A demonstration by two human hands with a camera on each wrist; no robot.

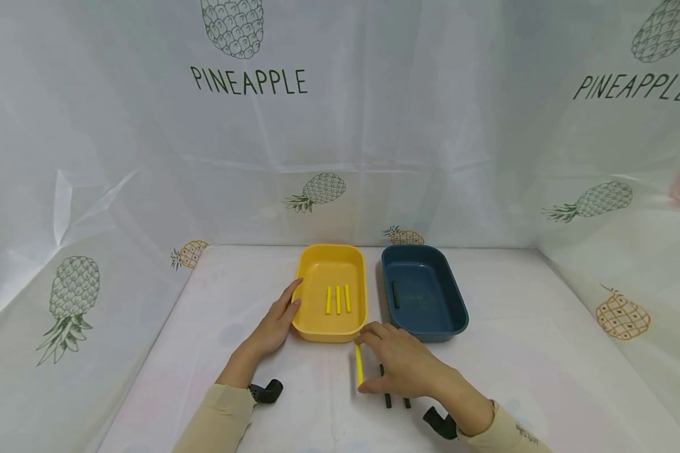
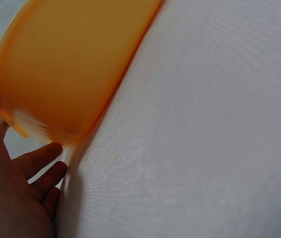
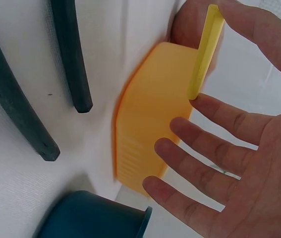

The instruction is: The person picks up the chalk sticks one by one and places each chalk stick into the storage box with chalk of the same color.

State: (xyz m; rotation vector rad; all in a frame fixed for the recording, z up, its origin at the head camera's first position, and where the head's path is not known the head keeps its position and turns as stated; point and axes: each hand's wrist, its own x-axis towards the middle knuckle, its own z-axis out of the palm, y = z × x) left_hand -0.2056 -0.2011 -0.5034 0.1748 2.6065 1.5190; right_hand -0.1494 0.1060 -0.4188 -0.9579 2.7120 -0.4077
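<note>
Pinching yellow stick (image 3: 206, 52), both ends, right hand (image 1: 402, 358)

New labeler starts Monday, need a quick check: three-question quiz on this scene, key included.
1. What is the right hand pinching, and with which digits?
2. True or false: the left hand touches the yellow tray.
3. How many dark sticks lie inside the blue tray? A) none B) one C) three

Key: 1. a yellow stick, thumb and index finger; 2. true; 3. B.
</note>
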